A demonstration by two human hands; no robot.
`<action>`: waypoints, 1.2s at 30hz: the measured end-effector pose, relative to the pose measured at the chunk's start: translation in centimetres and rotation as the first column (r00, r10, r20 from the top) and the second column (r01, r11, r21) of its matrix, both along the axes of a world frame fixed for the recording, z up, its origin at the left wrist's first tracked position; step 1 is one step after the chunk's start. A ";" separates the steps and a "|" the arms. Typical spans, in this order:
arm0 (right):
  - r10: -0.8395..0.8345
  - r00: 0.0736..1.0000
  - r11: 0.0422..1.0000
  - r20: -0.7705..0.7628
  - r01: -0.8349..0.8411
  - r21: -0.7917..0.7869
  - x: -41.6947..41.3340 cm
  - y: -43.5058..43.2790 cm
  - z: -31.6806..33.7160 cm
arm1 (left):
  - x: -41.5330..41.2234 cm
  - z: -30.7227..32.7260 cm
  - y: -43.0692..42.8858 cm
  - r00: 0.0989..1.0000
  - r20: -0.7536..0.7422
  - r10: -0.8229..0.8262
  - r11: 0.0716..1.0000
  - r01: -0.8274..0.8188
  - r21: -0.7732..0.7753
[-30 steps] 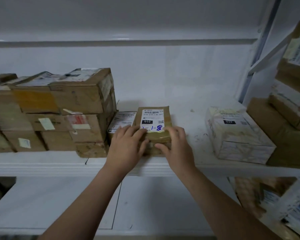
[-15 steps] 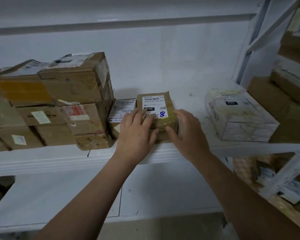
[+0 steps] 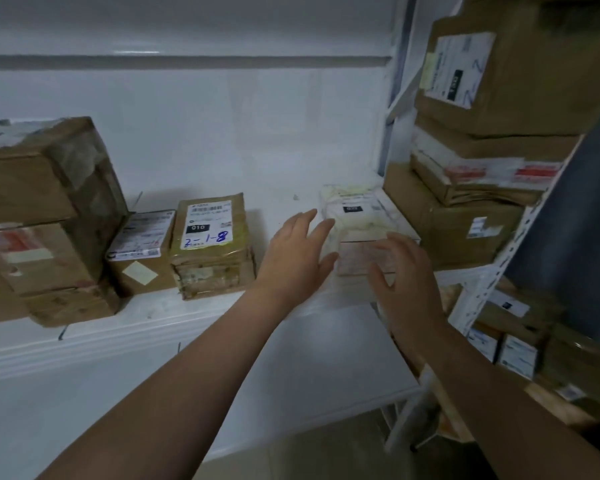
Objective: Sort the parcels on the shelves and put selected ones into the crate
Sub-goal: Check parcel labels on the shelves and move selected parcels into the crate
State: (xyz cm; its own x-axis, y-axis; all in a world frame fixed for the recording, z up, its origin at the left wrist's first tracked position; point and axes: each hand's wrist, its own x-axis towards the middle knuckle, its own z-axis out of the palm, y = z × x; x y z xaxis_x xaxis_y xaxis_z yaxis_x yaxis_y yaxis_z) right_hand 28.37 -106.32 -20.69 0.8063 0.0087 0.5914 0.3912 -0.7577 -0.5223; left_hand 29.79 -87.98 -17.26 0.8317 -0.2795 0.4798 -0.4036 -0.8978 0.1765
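Your left hand (image 3: pixel 297 252), fingers straight, at nine o'clock of the white plastic-wrapped rectangular parcel (image 3: pixel 361 220), your right hand (image 3: pixel 404 271), fingers spread, at its five o'clock, contact unclear

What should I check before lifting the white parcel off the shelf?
1. Hands free: ok; left hand and right hand are open and hold nothing.
2. Hands at the white parcel: ok; left beside it, right before its front.
3. Grip closed: not ok; fingers spread.
4. Nothing stacked on it: ok.
5. Gap to the brown parcel on its left: ok.
6. Reach to the crate: cannot tell; none in view.
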 end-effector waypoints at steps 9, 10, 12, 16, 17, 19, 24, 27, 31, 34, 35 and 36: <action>0.049 0.992 0.986 -0.119 -0.029 0.161 0.4 -3.5 -0.3 | 4.0 -1.1 -4.7 0.936 -0.346 0.060 0.998 -0.049 0.041; 0.049 0.989 0.983 -0.143 -0.022 0.181 0.4 -3.6 -0.4 | 4.1 -1.3 -4.7 0.931 -0.360 0.065 0.997 -0.074 -0.011; 0.056 0.981 0.973 -0.184 -0.012 0.231 0.4 -3.6 -0.5 | 4.0 -1.6 -4.7 0.920 -0.389 0.044 0.986 -0.103 -0.133; 0.149 0.966 0.873 -0.210 -0.029 0.486 0.5 -3.0 -0.1 | 2.8 -2.1 -4.7 0.924 -0.381 -0.044 0.922 -0.109 -0.371; 0.151 0.967 0.839 -0.207 -0.015 0.544 0.4 -2.7 0.0 | 2.2 -2.3 -4.7 0.934 -0.356 -0.041 0.899 -0.121 -0.421; 0.164 0.956 0.777 -0.243 0.026 0.629 0.0 -2.2 0.2 | 1.1 -2.6 -4.5 0.955 -0.297 -0.018 0.841 -0.146 -0.521; 0.192 0.903 0.827 -0.385 0.062 0.559 -0.1 -2.0 -0.1 | -1.4 -3.1 -3.5 0.957 -0.264 0.124 0.648 -0.279 -0.708; 0.236 0.871 0.858 -0.431 0.022 0.514 -0.1 -1.8 0.0 | -3.1 -3.3 -3.1 0.950 -0.301 0.079 0.500 -0.299 -0.813; 0.303 0.841 0.840 -0.448 -0.014 0.542 -0.2 -1.6 -0.2 | -4.4 -3.0 -2.0 0.885 -0.464 -0.025 0.457 -0.403 -0.793; 0.323 0.822 0.808 -0.469 0.019 0.589 -0.2 -1.3 -0.6 | -5.4 -2.6 -1.8 0.865 -0.478 -0.152 0.459 -0.367 -0.809; 0.327 0.817 0.792 -0.476 0.038 0.609 0.0 -1.3 -0.9 | -5.7 -2.6 -1.9 0.858 -0.483 -0.174 0.445 -0.369 -0.816; 0.329 0.816 0.772 -0.475 0.057 0.633 -0.1 -1.2 -1.0 | -5.9 -2.7 -1.9 0.857 -0.483 -0.177 0.433 -0.373 -0.821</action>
